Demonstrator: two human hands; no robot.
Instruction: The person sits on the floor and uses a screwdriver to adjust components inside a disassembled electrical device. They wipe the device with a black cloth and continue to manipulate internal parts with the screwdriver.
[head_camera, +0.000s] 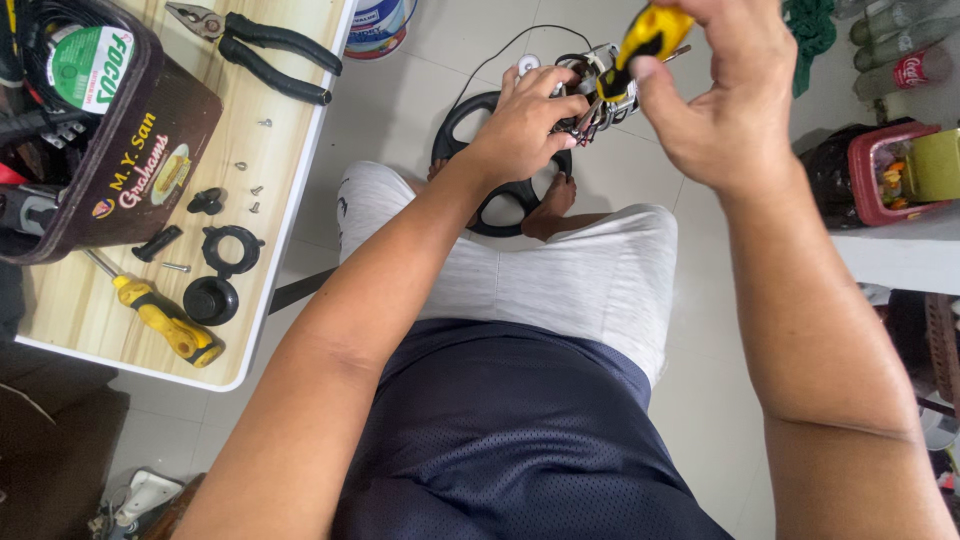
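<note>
My left hand (522, 125) grips a small metal motor part (597, 95) with wires and a black cord, held up over my lap. My right hand (722, 95) holds a yellow-handled screwdriver (648, 38) whose tip points down into that motor part. Below the hands, on the tiled floor by my bare foot, lies a black round plastic frame (492, 205). A thin black cable (500, 55) loops from the part toward the floor.
A wooden table (290, 60) at the left carries black-handled pliers (265, 50), a second yellow screwdriver (160, 315), loose screws (250, 190), black plastic knobs and rings (222, 265) and a brown box of tools (130, 150). A shelf with a red container (880, 175) stands right.
</note>
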